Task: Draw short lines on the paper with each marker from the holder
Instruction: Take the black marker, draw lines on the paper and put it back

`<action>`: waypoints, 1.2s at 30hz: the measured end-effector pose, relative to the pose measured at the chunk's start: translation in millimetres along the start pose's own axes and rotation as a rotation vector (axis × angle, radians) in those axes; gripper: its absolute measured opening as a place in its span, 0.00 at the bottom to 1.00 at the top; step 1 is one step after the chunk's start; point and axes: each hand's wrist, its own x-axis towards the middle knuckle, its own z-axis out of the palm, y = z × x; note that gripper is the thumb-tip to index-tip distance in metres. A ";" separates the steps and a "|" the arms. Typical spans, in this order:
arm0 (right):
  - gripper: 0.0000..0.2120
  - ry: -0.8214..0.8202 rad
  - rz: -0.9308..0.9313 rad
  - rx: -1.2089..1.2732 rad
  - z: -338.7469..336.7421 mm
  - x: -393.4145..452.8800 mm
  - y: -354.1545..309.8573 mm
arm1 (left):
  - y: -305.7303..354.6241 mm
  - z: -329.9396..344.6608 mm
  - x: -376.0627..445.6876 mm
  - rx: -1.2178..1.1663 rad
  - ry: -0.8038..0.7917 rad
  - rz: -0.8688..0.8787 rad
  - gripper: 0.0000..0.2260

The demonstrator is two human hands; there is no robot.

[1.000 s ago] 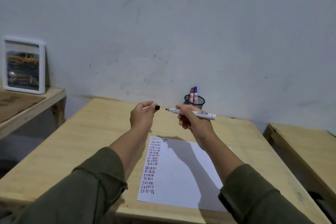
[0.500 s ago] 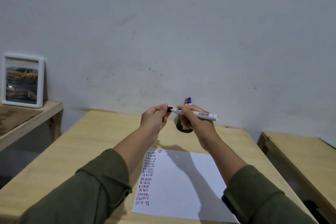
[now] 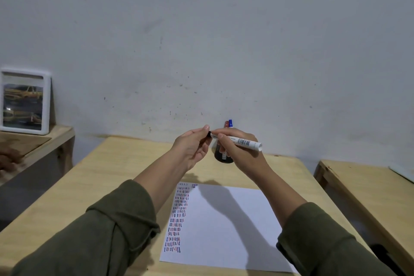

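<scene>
My right hand grips a white marker with a barcode label, held level above the table. My left hand pinches the marker's black cap, which sits on the marker's tip end. Behind my hands stands a black mesh holder, mostly hidden, with a red marker and a blue marker poking out above. Below lies the white paper, with a column of short black, red and blue lines down its left side and a few at the top.
The wooden table holds the paper and holder. A second wooden surface stands at the right across a gap. On a lower shelf at the left a white picture frame leans against the grey wall.
My left hand has brought the black cap to the marker's tip and the two hands have closed together. The camera view has tilted, so the table sits lower in frame.
</scene>
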 end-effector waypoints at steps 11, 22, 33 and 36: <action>0.09 0.154 0.324 0.700 21.9 -13.2 15.3 | -23.8 6.2 -4.3 -0.124 0.069 0.083 0.05; 0.17 -0.105 0.377 0.733 -15.8 -9.5 21.4 | -0.3 5.0 30.3 0.052 0.094 0.159 0.11; 0.32 0.056 0.324 0.253 -54.1 65.3 67.8 | -8.4 33.7 113.1 0.764 0.071 0.270 0.17; 0.41 0.081 0.302 0.098 -64.4 92.1 82.3 | -19.7 36.3 132.5 0.909 0.068 0.280 0.23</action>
